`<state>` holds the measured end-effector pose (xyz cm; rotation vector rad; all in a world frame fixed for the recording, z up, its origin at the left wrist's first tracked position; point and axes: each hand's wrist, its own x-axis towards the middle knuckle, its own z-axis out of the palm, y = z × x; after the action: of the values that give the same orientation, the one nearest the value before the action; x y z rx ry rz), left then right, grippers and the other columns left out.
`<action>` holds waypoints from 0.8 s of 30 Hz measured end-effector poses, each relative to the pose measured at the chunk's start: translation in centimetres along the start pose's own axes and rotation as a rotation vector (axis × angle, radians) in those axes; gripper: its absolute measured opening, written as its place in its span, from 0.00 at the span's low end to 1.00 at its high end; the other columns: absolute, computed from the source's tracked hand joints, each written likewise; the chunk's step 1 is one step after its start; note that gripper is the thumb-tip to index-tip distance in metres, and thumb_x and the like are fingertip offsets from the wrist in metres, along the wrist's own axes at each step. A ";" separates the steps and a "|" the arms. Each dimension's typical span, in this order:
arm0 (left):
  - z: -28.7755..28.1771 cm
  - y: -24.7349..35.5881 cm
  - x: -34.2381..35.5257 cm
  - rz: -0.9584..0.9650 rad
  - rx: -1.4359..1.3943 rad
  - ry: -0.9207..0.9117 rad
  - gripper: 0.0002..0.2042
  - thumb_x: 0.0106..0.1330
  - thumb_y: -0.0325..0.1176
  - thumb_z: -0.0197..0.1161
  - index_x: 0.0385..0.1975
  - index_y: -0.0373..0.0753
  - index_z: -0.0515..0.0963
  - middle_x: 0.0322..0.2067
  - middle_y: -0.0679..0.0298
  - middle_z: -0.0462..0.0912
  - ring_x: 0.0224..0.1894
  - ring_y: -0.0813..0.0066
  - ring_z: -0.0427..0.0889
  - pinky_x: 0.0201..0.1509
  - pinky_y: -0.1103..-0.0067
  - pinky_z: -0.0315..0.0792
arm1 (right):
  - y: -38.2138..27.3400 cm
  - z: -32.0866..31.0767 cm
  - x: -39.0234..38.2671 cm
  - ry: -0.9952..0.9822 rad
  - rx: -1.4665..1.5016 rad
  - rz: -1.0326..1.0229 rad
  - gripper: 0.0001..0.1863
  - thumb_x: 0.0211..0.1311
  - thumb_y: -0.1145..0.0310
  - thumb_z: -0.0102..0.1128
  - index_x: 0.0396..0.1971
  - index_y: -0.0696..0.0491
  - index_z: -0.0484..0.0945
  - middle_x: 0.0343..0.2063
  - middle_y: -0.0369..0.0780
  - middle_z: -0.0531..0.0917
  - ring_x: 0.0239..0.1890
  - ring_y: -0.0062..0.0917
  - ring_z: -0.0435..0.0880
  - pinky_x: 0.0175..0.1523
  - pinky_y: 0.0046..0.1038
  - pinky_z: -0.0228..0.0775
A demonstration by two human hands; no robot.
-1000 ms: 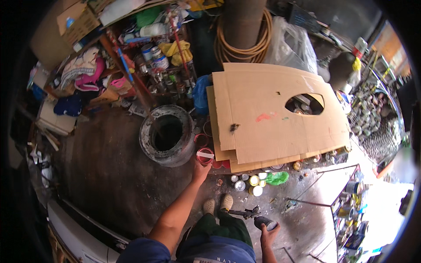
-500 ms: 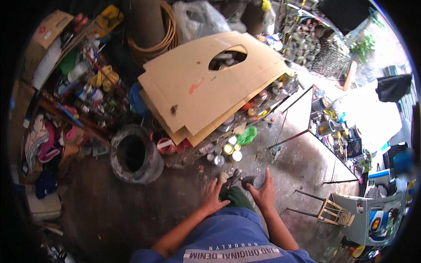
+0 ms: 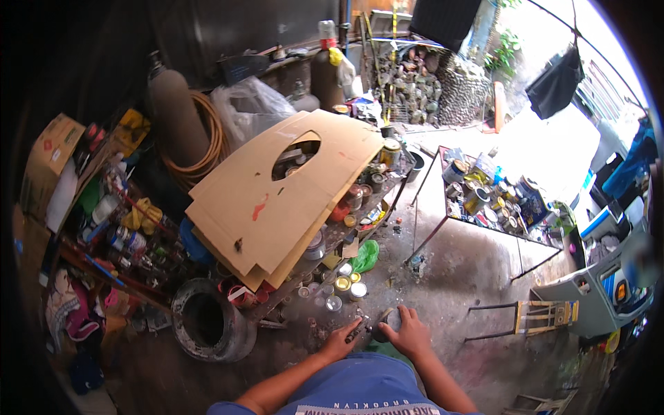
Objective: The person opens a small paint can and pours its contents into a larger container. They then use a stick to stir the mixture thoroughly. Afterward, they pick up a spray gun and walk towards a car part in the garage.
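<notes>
Clasping 1 cup (image 3: pixel 393 320) with right fingers (image 3: pixel 408 319), hold of left fingers (image 3: pixel 351 327) unclear, shirt (image 3: pixel 356 380) lettered.

Stained grey concrete floor (image 3: pixel 449 283), dark grey wall (image 3: pixel 228 28), dark metal-framed counter (image 3: pixel 443 181), yellowish wooden-topped stool (image 3: pixel 553 315), bright daylight (image 3: pixel 598 28) at right

The person's forearms (image 3: pixel 287 382) slant inward; the left hand (image 3: pixel 339 341) sits near the right hand (image 3: pixel 411 337), whose thumb (image 3: pixel 389 334) stands apart from its fingers (image 3: pixel 407 316).

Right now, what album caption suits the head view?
Right hand holds a dark cylinder, left hand close by, cardboard beyond.
</notes>
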<state>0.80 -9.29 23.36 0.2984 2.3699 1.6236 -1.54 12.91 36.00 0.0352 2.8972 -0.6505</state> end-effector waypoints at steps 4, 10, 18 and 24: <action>-0.3 4.7 3.5 -0.076 0.150 -0.256 0.34 0.61 0.26 0.64 0.71 0.45 0.66 0.60 0.46 0.78 0.61 0.49 0.78 0.63 0.66 0.74 | 5.2 -0.6 0.6 0.089 -0.029 -0.032 0.41 0.59 0.35 0.60 0.59 0.57 0.73 0.51 0.50 0.79 0.47 0.49 0.84 0.46 0.45 0.78; 4.8 5.3 11.4 -0.025 0.022 -0.432 0.35 0.60 0.26 0.62 0.71 0.48 0.66 0.59 0.51 0.81 0.60 0.59 0.81 0.64 0.71 0.73 | 13.1 -6.1 3.6 0.045 -0.008 -0.206 0.39 0.57 0.37 0.63 0.57 0.55 0.74 0.45 0.48 0.82 0.40 0.47 0.85 0.40 0.43 0.78; 12.8 11.3 22.2 0.077 -0.009 -0.454 0.33 0.62 0.23 0.63 0.71 0.41 0.66 0.66 0.54 0.73 0.68 0.62 0.72 0.72 0.70 0.63 | 27.1 -14.7 9.8 0.508 0.652 -0.262 0.49 0.59 0.30 0.57 0.67 0.56 0.65 0.44 0.44 0.79 0.30 0.30 0.81 0.33 0.29 0.73; 17.7 16.0 29.9 0.352 0.131 -0.294 0.28 0.65 0.25 0.66 0.67 0.39 0.70 0.55 0.53 0.80 0.55 0.57 0.81 0.58 0.69 0.73 | 33.8 -16.2 10.2 0.676 1.244 0.050 0.51 0.68 0.28 0.42 0.74 0.59 0.55 0.43 0.39 0.78 0.21 0.13 0.69 0.24 0.17 0.60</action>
<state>-21.44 21.18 29.42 0.9574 2.2881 1.4359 -12.18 50.25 34.40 0.5529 2.3862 -2.6690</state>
